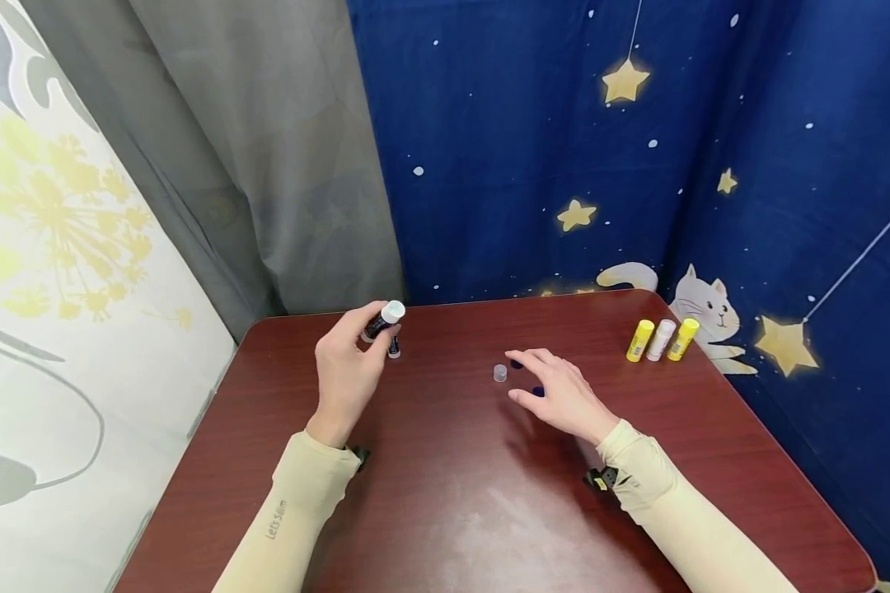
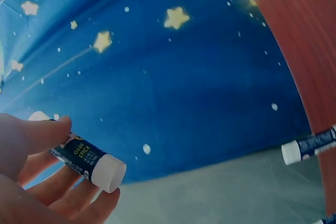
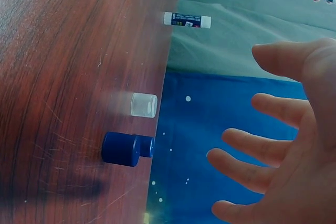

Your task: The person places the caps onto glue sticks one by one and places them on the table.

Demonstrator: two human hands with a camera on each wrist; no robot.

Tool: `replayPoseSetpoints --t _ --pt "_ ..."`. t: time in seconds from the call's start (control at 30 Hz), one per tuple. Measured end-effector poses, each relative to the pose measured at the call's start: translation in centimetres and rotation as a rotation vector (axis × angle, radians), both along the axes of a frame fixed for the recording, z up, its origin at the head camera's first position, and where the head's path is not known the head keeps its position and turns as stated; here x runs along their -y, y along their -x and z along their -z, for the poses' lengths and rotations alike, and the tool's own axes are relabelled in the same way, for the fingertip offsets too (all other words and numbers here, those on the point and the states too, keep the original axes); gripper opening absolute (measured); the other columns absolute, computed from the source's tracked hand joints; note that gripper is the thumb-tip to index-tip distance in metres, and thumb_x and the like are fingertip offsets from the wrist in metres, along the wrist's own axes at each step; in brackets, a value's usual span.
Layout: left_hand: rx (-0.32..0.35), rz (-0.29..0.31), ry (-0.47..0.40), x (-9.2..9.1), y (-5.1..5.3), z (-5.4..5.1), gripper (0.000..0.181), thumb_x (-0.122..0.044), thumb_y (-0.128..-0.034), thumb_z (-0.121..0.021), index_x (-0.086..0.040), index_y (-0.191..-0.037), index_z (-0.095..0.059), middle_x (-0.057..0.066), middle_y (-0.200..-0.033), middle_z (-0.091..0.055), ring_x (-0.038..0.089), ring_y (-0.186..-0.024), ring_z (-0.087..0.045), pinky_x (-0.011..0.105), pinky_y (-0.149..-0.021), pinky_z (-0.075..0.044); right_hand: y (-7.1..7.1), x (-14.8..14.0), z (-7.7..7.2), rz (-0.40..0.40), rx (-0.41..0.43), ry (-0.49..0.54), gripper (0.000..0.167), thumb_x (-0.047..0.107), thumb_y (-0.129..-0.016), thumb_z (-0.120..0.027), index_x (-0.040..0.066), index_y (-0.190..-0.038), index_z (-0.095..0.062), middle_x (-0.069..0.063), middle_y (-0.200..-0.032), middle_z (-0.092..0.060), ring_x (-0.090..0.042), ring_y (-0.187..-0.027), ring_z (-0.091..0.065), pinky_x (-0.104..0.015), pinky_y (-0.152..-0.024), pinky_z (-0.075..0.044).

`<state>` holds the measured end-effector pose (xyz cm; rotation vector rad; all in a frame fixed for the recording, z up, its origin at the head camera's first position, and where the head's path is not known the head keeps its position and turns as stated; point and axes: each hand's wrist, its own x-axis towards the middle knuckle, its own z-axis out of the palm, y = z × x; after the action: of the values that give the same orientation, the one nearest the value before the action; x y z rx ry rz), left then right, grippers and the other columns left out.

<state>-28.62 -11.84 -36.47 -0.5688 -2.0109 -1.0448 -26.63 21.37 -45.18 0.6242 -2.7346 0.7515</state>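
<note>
My left hand [image 1: 348, 362] grips a glue stick [image 2: 81, 156] with a dark blue label and white ends, holding it above the far left part of the table. Behind that hand another dark-labelled glue stick [image 1: 394, 347] stands upright on the table. My right hand [image 1: 564, 399] hovers over the middle right with fingers spread, holding nothing. Near its fingertips are a translucent cap [image 3: 144, 105] and a dark blue cap [image 3: 121, 149], with a smaller blue piece [image 3: 147, 146] beyond it. Fingers partly cover the blue pieces in the head view.
At the far right of the brown table [image 1: 445, 461] stand two yellow glue sticks [image 1: 639, 340] with a white one [image 1: 661, 340] between them. A grey curtain [image 1: 267, 148] and a blue star-patterned curtain [image 1: 504, 148] hang behind the table's far edge.
</note>
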Motion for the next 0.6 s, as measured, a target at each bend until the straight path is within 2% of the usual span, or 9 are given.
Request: replayPoseSetpoints --t 0.13,0.37,0.6 --pt "0.016 0.034 0.022 -1.1 -0.7 0.2 0.032 -0.012 -0.0861 -0.081 -0.016 -0.117 -0.074 -0.004 -0.108 -0.071 0.010 -0.083 -0.063 0.034 -0.067 -0.054 -0.1 0.1 0.0 -0.008 -0.014 0.009 0.060 0.039 -0.091 -0.074 0.029 -0.146 -0.053 -0.001 -0.136 -0.057 -0.027 -0.122 -0.056 -0.062 -0.098 -0.040" --pt "0.046 0.103 0.052 -2.4 -1.7 1.3 0.033 -0.010 -0.0873 -0.080 -0.014 -0.119 -0.073 -0.004 -0.108 -0.070 0.009 -0.086 -0.064 0.032 -0.069 -0.055 -0.4 0.1 0.1 -0.007 -0.012 0.006 0.059 0.038 -0.091 -0.074 0.028 -0.145 -0.054 -0.002 -0.135 -0.058 -0.026 -0.122 -0.057 -0.061 -0.096 -0.044" --pt "0.079 0.115 0.070 -2.8 -2.2 1.8 0.033 -0.011 -0.0897 -0.078 -0.014 -0.122 -0.071 -0.006 -0.113 -0.069 0.007 -0.091 -0.065 0.032 -0.072 -0.056 -0.2 -0.1 -0.3 0.012 0.007 -0.006 0.056 0.037 -0.091 -0.075 0.027 -0.143 -0.056 -0.003 -0.135 -0.057 -0.025 -0.122 -0.057 -0.057 -0.095 -0.046"
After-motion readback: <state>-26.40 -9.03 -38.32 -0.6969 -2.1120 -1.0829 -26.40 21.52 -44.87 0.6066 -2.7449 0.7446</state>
